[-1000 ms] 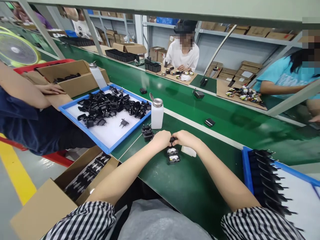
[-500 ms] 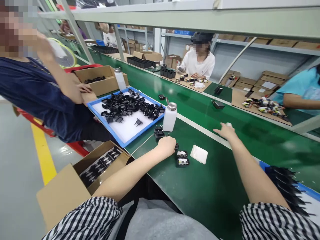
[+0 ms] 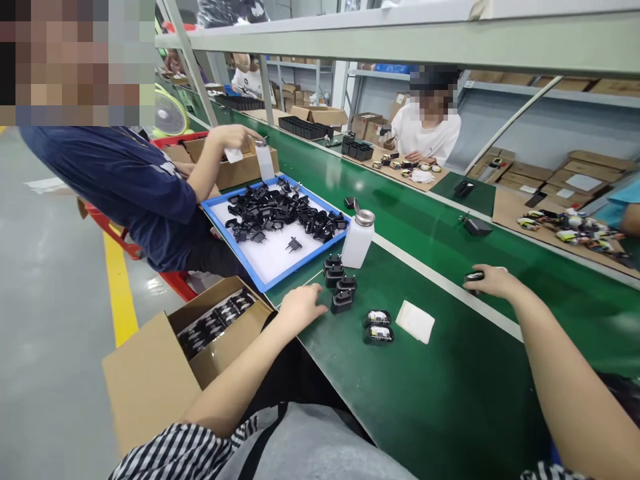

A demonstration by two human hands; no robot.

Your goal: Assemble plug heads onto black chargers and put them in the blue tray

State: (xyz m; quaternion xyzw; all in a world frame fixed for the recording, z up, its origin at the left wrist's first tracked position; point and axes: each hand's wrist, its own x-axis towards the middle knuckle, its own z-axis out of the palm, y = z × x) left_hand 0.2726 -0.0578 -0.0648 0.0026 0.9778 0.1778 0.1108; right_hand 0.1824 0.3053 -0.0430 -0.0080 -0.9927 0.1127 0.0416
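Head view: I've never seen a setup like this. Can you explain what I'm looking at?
There is no machine here: the grip is a person's two bare hands, seen from a camera worn on that person's head. The left hand is open beside four black plug adapters on the green bench. The right hand has its fingertips at a black casing; whether it is lifted, I can't tell. Nearby are two open-topped casings, a white square sheet and a white bottle with a metal top. Left of those, a blue-rimmed tray holds many black plug parts.
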